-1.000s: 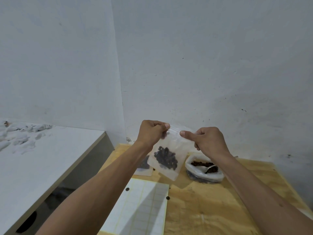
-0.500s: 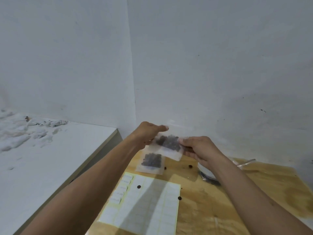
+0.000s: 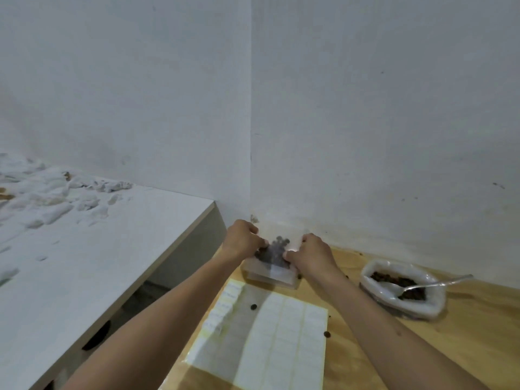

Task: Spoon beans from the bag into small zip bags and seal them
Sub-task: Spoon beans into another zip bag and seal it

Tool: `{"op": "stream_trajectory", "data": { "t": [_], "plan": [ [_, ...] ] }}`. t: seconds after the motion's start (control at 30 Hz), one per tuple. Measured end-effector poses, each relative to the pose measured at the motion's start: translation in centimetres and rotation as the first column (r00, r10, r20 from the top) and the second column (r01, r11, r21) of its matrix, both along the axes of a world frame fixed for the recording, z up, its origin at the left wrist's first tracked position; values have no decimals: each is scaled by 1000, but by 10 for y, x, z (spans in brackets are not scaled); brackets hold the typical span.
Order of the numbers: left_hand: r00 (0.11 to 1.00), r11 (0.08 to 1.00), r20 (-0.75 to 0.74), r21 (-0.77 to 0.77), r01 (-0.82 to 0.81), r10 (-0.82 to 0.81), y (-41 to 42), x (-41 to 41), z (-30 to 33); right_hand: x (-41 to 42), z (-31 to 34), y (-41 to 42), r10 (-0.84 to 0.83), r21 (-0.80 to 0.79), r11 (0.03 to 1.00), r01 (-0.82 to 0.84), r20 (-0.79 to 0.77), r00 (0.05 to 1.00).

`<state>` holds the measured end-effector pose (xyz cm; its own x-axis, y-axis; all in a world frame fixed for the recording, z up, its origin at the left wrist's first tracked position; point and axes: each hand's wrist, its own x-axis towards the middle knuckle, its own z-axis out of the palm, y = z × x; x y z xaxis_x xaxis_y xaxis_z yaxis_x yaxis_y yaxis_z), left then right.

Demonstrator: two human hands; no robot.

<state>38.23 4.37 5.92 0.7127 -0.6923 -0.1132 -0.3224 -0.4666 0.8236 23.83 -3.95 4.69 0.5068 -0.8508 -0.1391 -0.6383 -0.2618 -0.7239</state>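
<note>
A small clear zip bag (image 3: 277,250) with dark beans in it lies at the back of the wooden table (image 3: 464,342), on top of other small bags (image 3: 267,275). My left hand (image 3: 243,242) holds its left edge and my right hand (image 3: 312,253) holds its right edge, fingers curled on the plastic. To the right stands the white bean bag (image 3: 405,288), rolled open, with dark beans inside and a metal spoon (image 3: 430,284) resting in it, handle pointing right.
A sheet of white labels (image 3: 270,339) lies in front of the small bags. Loose beans (image 3: 253,306) lie scattered on the sheet and the wood. A white table (image 3: 98,249) with crumpled scraps stands to the left. Walls close off the back.
Both hands have lowered the filled zip bag from the air down onto the other small bags at the back of the table. The camera has tilted, bringing the bean bag into view.
</note>
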Motion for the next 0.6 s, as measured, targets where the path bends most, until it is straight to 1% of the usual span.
{"op": "stream_trajectory", "data": {
  "t": [0.13, 0.17, 0.27, 0.4, 0.43, 0.5, 0.6],
  "plan": [
    [995, 992, 103, 124, -14, 1, -2, 3, -20, 8, -12, 4, 2, -45, 999, -6, -81, 997],
    [996, 991, 89, 133, -21, 9, -2, 4, -23, 9, -15, 4, 1, -49, 999, -5, -83, 997],
    [999, 992, 43, 123, -9, 4, -4, 12, -29, 7, -19, 0, 12, -47, 999, -15, -68, 998],
    [998, 994, 61, 103, -23, 17, -4, 15, -27, -6, -10, 0, 28, -48, 998, -28, 13, 1000],
    [996, 994, 86, 103, -36, 27, -5, 14, -26, -11, -6, -1, 41, -57, 998, -39, 28, 999],
    [982, 993, 184, 98, -60, 41, -5, 8, -19, -23, 6, -3, 60, -75, 996, -56, 42, 997],
    [948, 997, 316, 52, -50, 31, -12, -14, -6, -49, 23, -13, 45, -123, 992, -36, 67, 997]
  ]
}}
